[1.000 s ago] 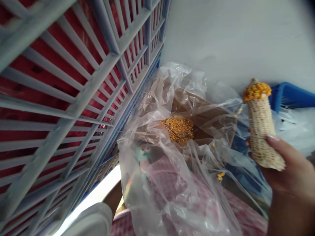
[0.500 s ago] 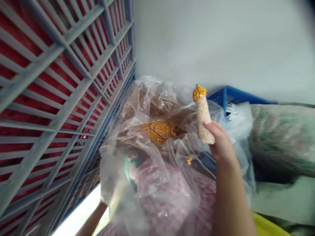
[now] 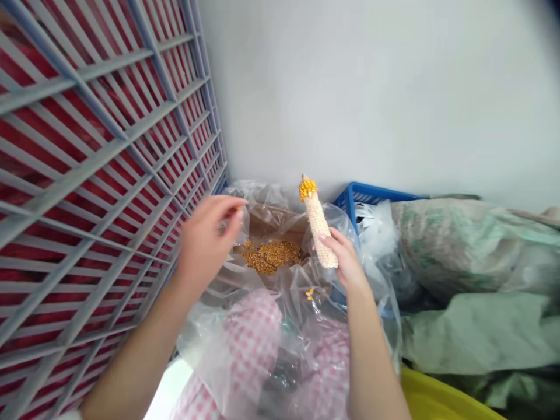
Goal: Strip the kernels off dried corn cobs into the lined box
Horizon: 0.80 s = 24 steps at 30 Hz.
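Note:
My right hand is closed around the lower end of a corn cob. The cob is mostly bare and pale, with a cap of yellow kernels left at its upper tip. To its left my left hand is raised, thumb and forefinger pinched together. A small yellow bit, which looks like a corn kernel, shows at those fingertips. Below both hands, loose corn kernels lie in a brown-lined clear plastic bag. A few stray kernels rest on the plastic nearer my lap.
A tall grey-blue slatted crate with red contents rises close on the left. A white wall stands behind. On the right are a blue basket, a stuffed woven sack and something yellow. Pink checked cloth covers my legs.
My left hand has risen from low at the left edge of the plastic to beside the cob, fingers pinched. The view has shifted; my right hand still holds the cob.

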Tool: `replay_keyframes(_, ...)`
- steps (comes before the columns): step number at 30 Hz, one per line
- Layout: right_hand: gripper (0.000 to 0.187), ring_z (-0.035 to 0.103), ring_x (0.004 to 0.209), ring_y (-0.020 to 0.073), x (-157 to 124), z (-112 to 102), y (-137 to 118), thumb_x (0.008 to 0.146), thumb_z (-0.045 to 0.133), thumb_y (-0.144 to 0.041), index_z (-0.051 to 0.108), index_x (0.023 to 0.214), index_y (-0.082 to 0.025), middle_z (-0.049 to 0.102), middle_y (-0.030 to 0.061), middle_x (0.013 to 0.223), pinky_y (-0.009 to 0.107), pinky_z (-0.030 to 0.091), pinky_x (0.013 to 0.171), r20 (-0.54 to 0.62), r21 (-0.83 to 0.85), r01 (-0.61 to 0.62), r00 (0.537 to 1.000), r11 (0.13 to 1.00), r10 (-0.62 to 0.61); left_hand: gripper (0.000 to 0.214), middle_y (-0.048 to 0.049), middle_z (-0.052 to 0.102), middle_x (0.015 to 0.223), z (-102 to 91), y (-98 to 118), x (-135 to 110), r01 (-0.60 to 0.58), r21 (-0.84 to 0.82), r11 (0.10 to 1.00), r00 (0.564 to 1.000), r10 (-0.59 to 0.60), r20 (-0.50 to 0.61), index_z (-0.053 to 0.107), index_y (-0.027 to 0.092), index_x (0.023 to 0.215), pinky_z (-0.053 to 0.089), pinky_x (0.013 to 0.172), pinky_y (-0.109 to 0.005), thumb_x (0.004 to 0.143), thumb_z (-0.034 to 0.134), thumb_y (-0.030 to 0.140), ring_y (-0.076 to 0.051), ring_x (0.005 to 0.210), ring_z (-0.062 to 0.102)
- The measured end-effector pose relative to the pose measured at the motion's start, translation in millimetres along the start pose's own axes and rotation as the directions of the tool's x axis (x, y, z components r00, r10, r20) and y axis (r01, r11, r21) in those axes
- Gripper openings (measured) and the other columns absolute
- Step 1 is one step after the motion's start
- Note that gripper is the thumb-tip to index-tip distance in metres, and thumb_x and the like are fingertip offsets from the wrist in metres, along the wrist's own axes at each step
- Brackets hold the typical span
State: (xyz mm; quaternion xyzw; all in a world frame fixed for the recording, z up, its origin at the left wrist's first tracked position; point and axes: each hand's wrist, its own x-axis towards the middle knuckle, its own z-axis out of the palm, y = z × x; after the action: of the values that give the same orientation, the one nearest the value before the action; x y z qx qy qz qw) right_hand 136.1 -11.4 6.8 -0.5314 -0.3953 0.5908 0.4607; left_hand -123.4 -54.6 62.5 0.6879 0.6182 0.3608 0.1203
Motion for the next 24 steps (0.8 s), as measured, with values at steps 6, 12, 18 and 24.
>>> replay_keyframes(6,0.033,0.055,0.065,0.0138,7,-6,1,0.065,0.067,-0.037,0.058,0.092,-0.018,0.059,-0.0015,0.072,0.022,0.040,0.059,0.032,-0.037,0.044,0.999,0.998,-0.042,0.043,-0.0132,0.062,0.107,48.9,21,70,0.125,0.100,0.987,0.830,-0.159,0.534,0.057,0.017,0.107,0.040,0.087,-0.040,0.076,0.051,0.047,-0.030,0.103,0.056)
replay_keyframes(12,0.036,0.055,0.074,0.0165,7,1,1,0.067,0.064,-0.042,0.057,0.095,-0.020,0.060,0.0007,0.086,0.025,0.042,0.066,0.070,-0.190,0.099,0.994,0.977,-0.087,0.069,-0.0158,0.062,0.106,98.2,44,105,0.285,-0.276,0.918,0.951,-0.235,0.202,0.042,0.012,0.126,0.042,0.083,-0.036,0.077,0.041,0.061,-0.027,0.098,0.059)
replay_keyframes(18,0.042,0.054,0.079,0.0178,7,-4,-1,0.069,0.061,-0.046,0.056,0.100,-0.019,0.059,0.0014,0.090,0.027,0.041,0.069,0.104,-0.452,0.107,0.992,0.886,-0.067,0.047,-0.0088,0.066,0.081,138.2,13,85,0.172,-0.398,0.901,0.968,-0.079,0.239,0.048,0.017,0.120,0.046,0.072,-0.033,0.084,0.039,0.047,-0.022,0.074,0.063)
replay_keyframes(24,0.034,0.053,0.078,0.0169,19,0,3,0.070,0.060,-0.044,0.058,0.095,-0.020,0.060,-0.0005,0.087,0.027,0.040,0.071,0.160,-0.582,0.123,0.986,0.804,-0.034,0.057,-0.0136,0.065,0.096,157.0,-12,64,0.334,-0.440,0.834,0.929,-0.210,0.306,0.026,0.009,0.137,0.047,0.079,-0.034,0.084,0.038,0.027,-0.021,0.083,0.063)
